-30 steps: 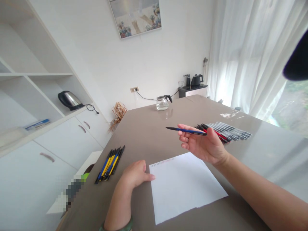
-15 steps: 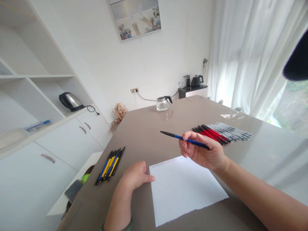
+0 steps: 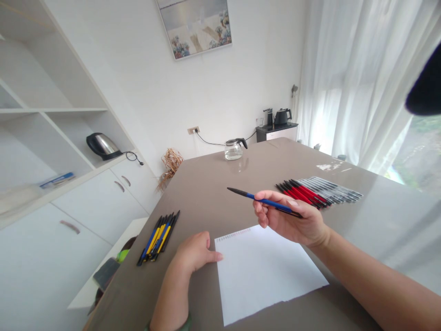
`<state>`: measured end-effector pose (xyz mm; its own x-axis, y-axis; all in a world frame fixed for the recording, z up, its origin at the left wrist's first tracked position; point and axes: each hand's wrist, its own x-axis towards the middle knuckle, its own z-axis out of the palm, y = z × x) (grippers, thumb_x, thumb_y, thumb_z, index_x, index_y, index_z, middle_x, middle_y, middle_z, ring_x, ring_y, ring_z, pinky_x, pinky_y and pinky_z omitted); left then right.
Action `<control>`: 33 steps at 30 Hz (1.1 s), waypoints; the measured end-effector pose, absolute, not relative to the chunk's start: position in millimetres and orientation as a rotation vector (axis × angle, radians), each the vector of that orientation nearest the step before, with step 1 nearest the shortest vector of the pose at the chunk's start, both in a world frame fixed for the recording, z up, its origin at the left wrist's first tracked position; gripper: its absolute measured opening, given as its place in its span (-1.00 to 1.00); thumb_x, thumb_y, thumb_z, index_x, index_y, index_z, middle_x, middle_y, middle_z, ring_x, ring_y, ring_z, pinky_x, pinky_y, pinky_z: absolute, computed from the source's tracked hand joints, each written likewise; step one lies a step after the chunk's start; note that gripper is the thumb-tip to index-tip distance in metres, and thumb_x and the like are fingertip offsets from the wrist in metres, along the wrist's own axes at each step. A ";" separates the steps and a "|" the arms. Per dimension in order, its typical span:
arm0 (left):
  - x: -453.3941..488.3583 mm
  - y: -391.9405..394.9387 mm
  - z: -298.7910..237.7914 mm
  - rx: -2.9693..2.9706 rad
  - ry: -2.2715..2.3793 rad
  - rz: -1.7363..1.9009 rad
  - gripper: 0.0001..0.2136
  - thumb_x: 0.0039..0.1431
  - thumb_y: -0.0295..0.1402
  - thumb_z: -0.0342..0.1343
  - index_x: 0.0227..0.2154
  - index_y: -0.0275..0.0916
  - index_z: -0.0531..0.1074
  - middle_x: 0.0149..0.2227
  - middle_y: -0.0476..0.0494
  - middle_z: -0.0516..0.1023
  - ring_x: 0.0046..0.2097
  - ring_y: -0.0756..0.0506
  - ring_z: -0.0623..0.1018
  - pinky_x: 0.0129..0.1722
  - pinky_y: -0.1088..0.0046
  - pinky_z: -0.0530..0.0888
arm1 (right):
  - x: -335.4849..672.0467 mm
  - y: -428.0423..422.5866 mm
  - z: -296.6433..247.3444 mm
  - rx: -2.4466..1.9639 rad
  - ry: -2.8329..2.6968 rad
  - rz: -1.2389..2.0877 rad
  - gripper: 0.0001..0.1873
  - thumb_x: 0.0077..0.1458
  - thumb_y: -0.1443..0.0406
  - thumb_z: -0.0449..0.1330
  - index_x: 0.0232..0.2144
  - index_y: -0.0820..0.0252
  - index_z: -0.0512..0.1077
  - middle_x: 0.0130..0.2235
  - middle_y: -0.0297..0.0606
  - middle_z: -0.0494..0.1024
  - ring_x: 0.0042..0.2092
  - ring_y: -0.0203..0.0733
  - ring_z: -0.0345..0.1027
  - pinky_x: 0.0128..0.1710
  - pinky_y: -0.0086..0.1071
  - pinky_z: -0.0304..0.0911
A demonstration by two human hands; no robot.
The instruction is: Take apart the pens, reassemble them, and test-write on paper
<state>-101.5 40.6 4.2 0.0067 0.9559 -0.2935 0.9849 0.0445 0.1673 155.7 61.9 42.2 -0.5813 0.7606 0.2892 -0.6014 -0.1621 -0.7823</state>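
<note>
My right hand [image 3: 285, 216] holds a blue pen [image 3: 272, 202] with black ends in a pinch, raised above the far part of a white sheet of paper [image 3: 265, 276]. The pen lies nearly level, its tapered black end towards the left. A row of small marks runs along the sheet's far left edge. My left hand [image 3: 196, 250] rests on the table [image 3: 203, 197], its outstretched thumb on the paper's left edge; the other fingers are turned away and partly hidden. Left of it lies a group of blue, yellow and black pens [image 3: 157, 239].
Right of the paper lie red pens [image 3: 303, 193] beside clear pens [image 3: 330, 189]. A glass pot [image 3: 233, 150] stands at the table's far end, near some white scraps [image 3: 330, 165]. A metal kettle [image 3: 103, 145] sits on the left shelf.
My right hand and the pen have shifted very slightly left and down. My left hand stays at the paper's edge.
</note>
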 end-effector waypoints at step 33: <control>-103.8 42.6 0.0 1.982 1.983 -0.147 -0.64 -0.25 -0.03 0.08 -0.50 -0.19 0.19 -0.44 0.03 0.38 -0.44 -0.01 0.34 -0.57 0.52 0.07 | 266.5 158.2 -13.9 -2.286 -1.529 0.198 -0.75 -0.23 0.29 0.05 -0.49 0.20 0.49 -0.45 -0.05 0.48 -0.38 -0.05 0.33 -0.46 -0.32 0.13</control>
